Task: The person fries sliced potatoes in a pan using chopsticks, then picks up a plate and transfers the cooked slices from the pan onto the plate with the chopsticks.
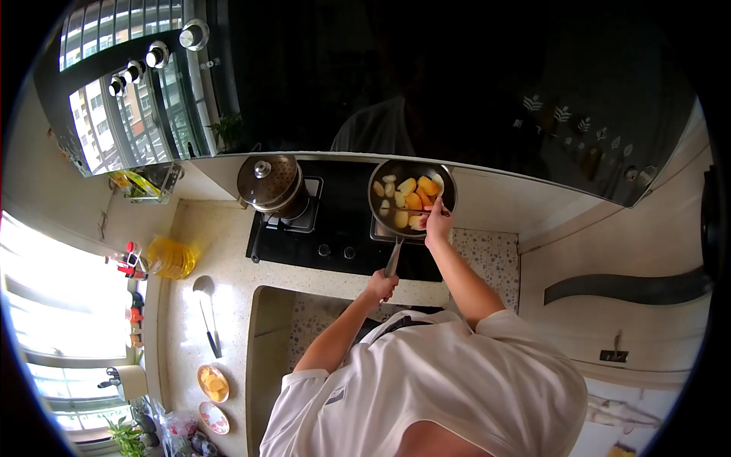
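A dark frying pan sits over the right burner of the black gas stove. In it lie several yellow, pale and orange chunks of food. My left hand is wrapped round the metal pan handle. Over the right part of the pan, my right hand is closed on what looks like thin chopsticks, whose tips reach among the chunks.
A lidded pot stands on the left burner. The range hood hangs above the stove. On the left counter are an oil bottle, a ladle, a bowl of yellow pieces and a small patterned plate.
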Demonstrator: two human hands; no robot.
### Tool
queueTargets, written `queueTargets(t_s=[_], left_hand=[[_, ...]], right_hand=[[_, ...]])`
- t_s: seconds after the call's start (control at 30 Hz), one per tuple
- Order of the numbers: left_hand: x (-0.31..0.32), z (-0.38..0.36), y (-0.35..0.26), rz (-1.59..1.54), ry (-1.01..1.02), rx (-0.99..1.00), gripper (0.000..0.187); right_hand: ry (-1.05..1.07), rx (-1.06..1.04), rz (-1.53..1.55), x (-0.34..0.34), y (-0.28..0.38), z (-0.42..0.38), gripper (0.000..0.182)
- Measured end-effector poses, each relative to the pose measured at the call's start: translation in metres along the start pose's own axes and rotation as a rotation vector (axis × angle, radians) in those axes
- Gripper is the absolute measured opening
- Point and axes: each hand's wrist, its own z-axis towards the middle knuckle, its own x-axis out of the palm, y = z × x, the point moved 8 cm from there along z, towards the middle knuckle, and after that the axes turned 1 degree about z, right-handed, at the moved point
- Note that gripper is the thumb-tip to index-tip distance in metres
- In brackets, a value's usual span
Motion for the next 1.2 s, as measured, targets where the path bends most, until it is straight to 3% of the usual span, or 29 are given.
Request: queueTargets(t_s=[0.37,0.47,0.6,0.73,0.93,1.03,1.2], left_hand=[[0.001,-0.004,-0.002,-0.009,0.007,-0.012,0.014],[0.001,-0.003,-0.001,-0.009,0.006,-0.015,0.014],[0.001,-0.003,-0.002,-0.012,-0.003,-0.009,0.013],[-0.001,-0.005,-0.004,0.008,-0.011,-0.012,0.013],[0.000,-0.001,-0.001,-0.006,-0.003,-0.003,0.014],[0.000,-0.001,0.000,-0.006,0.003,-0.003,0.014],[-0.001,0.001,0.000,-0.005,0.004,-0.010,0.014]], right_hand=[[0.039,-0.285,-0.159,-0.014,0.034,-0.012,0.045],[0.040,-0.694,-0.422,-0.009,0.038,-0.013,0.042],[0.140,-0.622,-0.352,0.018,0.056,-0.051,0.042],[0.128,-0.844,-0.571,0.027,0.054,-0.043,0.050],[0.048,-0.129,-0.149,0.000,0.015,-0.008,0.048],[0.026,-0.140,-0.235,-0.008,0.021,-0.013,0.046],[0.176,-0.451,-0.323,-0.005,0.043,-0.028,0.045]])
